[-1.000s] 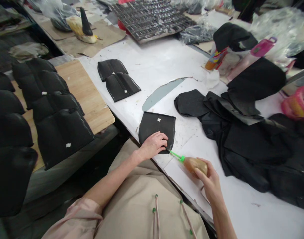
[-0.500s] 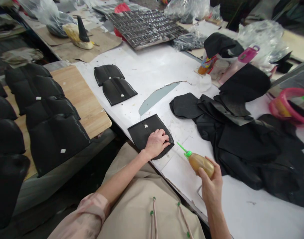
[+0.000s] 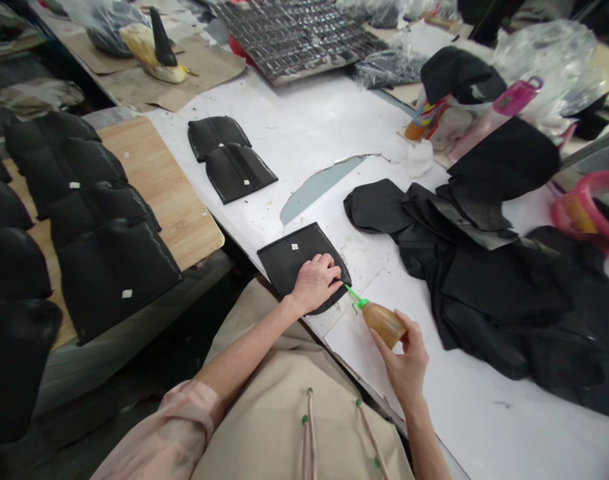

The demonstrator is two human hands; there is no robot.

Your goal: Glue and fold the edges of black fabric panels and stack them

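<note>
A black leather-like piece (image 3: 283, 265) with a small white tag lies flat at the near edge of the white-covered table. Across its right part rests my left hand (image 3: 315, 283), fingers curled and gripping it near the curved edge. My right hand (image 3: 407, 363) is closed around a squeeze bottle (image 3: 385, 324) of amber liquid, probably glue. The bottle is tilted, and its thin green nozzle (image 3: 353, 293) reaches the piece's right corner, close to my left fingertips. Farther back, two similar black pieces (image 3: 240, 175) overlap on the table.
Overlapping black pieces (image 3: 117, 280) cover much of a wooden board (image 3: 159, 190) on the left. A heap of black fabric pieces (image 3: 494, 287) spreads over the right side. Behind it stand a pink bottle (image 3: 499, 117) and a pink basket (image 3: 584, 207). A dark woven-looking panel (image 3: 304, 40) lies at the back.
My right hand has moved left with the bottle, bringing the nozzle from beside the black piece to its corner. My left hand stays on the piece. The view has shifted slightly.
</note>
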